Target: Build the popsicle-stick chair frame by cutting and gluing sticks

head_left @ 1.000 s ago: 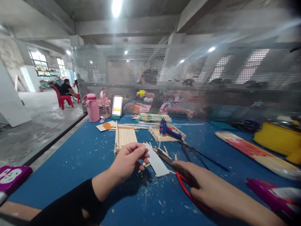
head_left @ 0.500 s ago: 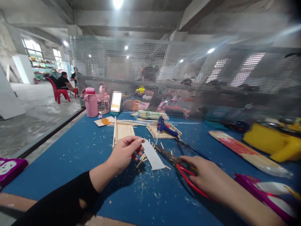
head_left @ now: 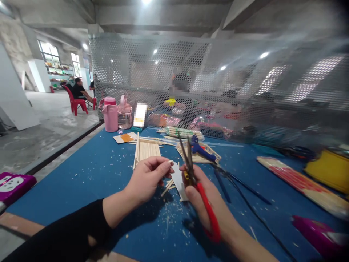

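Observation:
My right hand (head_left: pixel 203 193) is wrapped round red-handled scissors (head_left: pixel 208 211), whose dark blades point up and stand slightly apart. The thumb and fingers of my left hand (head_left: pixel 152 174) pinch a small pale piece (head_left: pixel 171 162), seemingly a bit of wooden stick, mostly hidden by the fingertips. Between and below the hands lies a white strip (head_left: pixel 178 182) on several loose wooden sticks (head_left: pixel 168 187). Just beyond my left hand stands a small frame of wooden sticks (head_left: pixel 148 147). A blue glue gun (head_left: pixel 203 150) rests on a second stick frame (head_left: pixel 215 151).
Pale scraps are scattered over the blue table (head_left: pixel 81 189). A pink jug (head_left: pixel 110 116), a clear bottle (head_left: pixel 124 116) and a phone (head_left: pixel 140 114) stand at the back left. A bagged stick bundle (head_left: pixel 297 182) lies right. A perforated screen (head_left: pixel 152 72) closes the back; a person is behind it.
My right hand has moved left and turned the scissors from lying low and slanted to pointing up. My left hand keeps its pinch. The view has shifted slightly right.

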Tool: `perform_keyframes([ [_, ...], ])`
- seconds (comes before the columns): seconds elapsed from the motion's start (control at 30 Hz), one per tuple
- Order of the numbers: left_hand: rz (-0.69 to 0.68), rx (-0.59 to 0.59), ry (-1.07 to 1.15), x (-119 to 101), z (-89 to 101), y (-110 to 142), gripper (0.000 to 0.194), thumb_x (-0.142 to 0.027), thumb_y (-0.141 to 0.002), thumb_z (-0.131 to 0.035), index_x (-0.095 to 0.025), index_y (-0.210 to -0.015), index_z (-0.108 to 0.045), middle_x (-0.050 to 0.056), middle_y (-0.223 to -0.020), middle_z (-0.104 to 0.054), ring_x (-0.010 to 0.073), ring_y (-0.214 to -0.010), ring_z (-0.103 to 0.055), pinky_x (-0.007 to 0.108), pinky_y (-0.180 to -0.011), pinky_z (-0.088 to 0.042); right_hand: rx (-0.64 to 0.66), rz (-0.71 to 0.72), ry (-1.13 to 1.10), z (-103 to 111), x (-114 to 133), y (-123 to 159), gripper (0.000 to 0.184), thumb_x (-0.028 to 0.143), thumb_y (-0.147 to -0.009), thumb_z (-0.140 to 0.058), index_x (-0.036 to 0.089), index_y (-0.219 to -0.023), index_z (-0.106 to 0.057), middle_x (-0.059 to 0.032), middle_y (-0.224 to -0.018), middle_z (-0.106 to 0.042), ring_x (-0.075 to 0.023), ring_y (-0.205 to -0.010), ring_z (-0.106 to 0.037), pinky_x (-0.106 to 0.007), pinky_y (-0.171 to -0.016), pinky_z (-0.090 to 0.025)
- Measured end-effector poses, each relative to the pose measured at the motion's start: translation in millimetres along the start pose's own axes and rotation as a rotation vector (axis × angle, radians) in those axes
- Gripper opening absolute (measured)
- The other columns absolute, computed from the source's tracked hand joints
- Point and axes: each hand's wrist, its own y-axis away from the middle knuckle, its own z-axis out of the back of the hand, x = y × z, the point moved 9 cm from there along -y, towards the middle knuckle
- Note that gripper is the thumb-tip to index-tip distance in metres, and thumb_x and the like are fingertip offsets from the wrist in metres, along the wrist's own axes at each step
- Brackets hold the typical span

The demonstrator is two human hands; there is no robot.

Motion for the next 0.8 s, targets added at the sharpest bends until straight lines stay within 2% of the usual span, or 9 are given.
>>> perform_keyframes([
  [0.13, -0.020, 0.034, -0.044, 0.5, -4.0, 2.5, 0.033, -0.044, -0.068, -0.073, -0.013, -0.074, -0.064, 0.002, -0.064, -0.060, 0.0097, -0.059, -0.053, 0.019, -0.048, -0.039, 0.027, 0.114, 0.068, -11.8, 6.6, 6.9, 0.058, 0.068, -0.081, -0.044, 0.021, -0.114, -0.052, -0.0069, -0.095, -0.062, -0.0194, -0.075, -0.058, -0.031, -0.064, -0.048],
  [0.23, -0.045, 0.085, -0.079, 0.9, -7.9, 3.6, 0.033, -0.046, -0.070, -0.070, -0.013, -0.073, -0.064, 0.002, -0.065, -0.060, 0.0102, -0.059, -0.053, 0.020, -0.049, -0.041, 0.026, 0.164, 0.111, -11.7, 9.5, 7.7, 0.061, 0.070, -0.077, -0.048, 0.022, -0.114, -0.052, -0.0086, -0.099, -0.061, -0.0230, -0.083, -0.060, -0.036, -0.073, -0.049],
  [0.37, -0.089, 0.105, -0.112, 0.4, -8.0, 4.5, 0.030, -0.043, -0.073, -0.068, -0.013, -0.074, -0.066, 0.004, -0.069, -0.063, 0.0114, -0.063, -0.056, 0.020, -0.052, -0.044, 0.012, 0.202, 0.115, -11.0, 10.1, 9.0, 0.064, 0.071, -0.076, -0.048, 0.024, -0.119, -0.051, -0.0080, -0.099, -0.060, -0.0231, -0.085, -0.060, -0.036, -0.075, -0.049],
  [0.53, -0.134, 0.064, -0.105, 0.4, -4.1, 5.8, 0.024, -0.038, -0.076, -0.068, -0.014, -0.080, -0.069, 0.003, -0.071, -0.067, 0.0114, -0.067, -0.060, 0.019, -0.056, -0.049, -0.024, 0.260, 0.188, -10.1, 12.8, 12.1, 0.064, 0.069, -0.077, -0.049, 0.023, -0.121, -0.048, -0.0094, -0.104, -0.060, -0.0239, -0.091, -0.059, -0.037, -0.077, -0.049],
  [0.7, -0.139, 0.045, -0.073, 0.5, -4.3, 7.5, 0.027, -0.039, -0.073, -0.071, -0.014, -0.081, -0.070, 0.005, -0.075, -0.070, 0.0123, -0.068, -0.062, 0.021, -0.059, -0.052, -0.051, 0.300, 0.252, -9.0, 15.3, 13.9, 0.065, 0.070, -0.078, -0.046, 0.022, -0.123, -0.045, -0.0109, -0.105, -0.060, -0.0244, -0.093, -0.059, -0.039, -0.080, -0.050],
  [0.8, -0.147, 0.043, -0.070, -1.9, -5.3, 8.2, 0.028, -0.040, -0.071, -0.073, -0.013, -0.080, -0.070, 0.005, -0.074, -0.070, 0.0129, -0.067, -0.062, 0.023, -0.060, -0.053, -0.048, 0.273, 0.275, -9.0, 11.5, 14.1, 0.067, 0.069, -0.078, -0.049, 0.020, -0.123, -0.045, -0.0128, -0.108, -0.060, -0.0263, -0.096, -0.058, -0.043, -0.081, -0.050],
])
